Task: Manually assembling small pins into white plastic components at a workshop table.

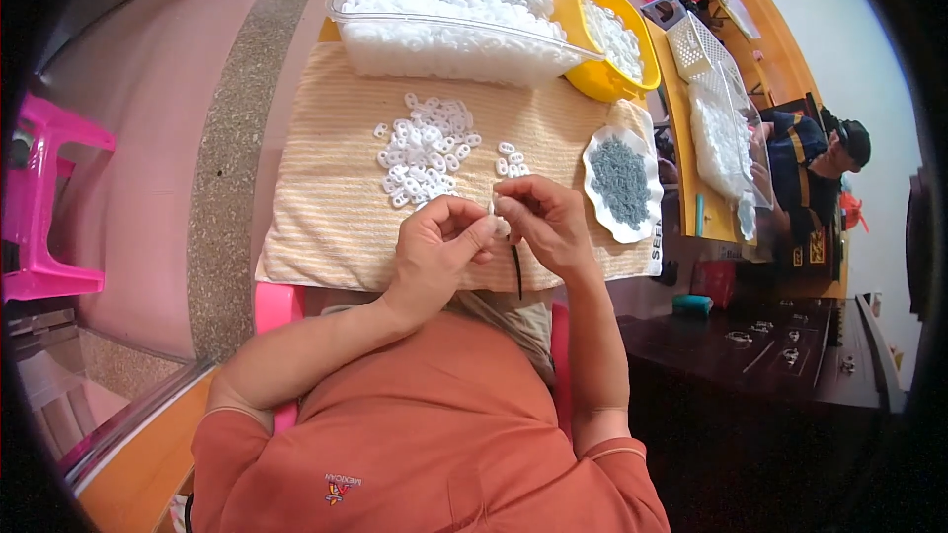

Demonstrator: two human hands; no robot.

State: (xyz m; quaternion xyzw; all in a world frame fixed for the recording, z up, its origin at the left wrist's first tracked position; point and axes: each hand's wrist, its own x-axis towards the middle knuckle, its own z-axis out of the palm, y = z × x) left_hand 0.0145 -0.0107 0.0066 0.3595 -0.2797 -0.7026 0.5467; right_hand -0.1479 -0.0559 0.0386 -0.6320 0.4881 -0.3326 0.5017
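My left hand (442, 247) and my right hand (549, 225) meet above the near part of a striped towel (326, 188). Both are closed, their fingertips pinched around a small white plastic piece (502, 227), mostly hidden by the fingers. A thin black strip (517, 272) hangs below the fingertips; what it is attached to cannot be made out. Just beyond my left hand lies a loose pile of white oval two-holed pieces (427, 148). A smaller group of white pieces (511, 161) sits beyond my right hand. To its right, a white scalloped plate (594, 188) holds many tiny grey pieces (622, 183).
A clear bin (444, 25) full of white pieces stands at the far edge, beside a yellow basket (590, 84) holding more. Pink stools (44, 197) are at left. On the right, another person (805, 153) sits by a table with a white basket (696, 49) and clear container.
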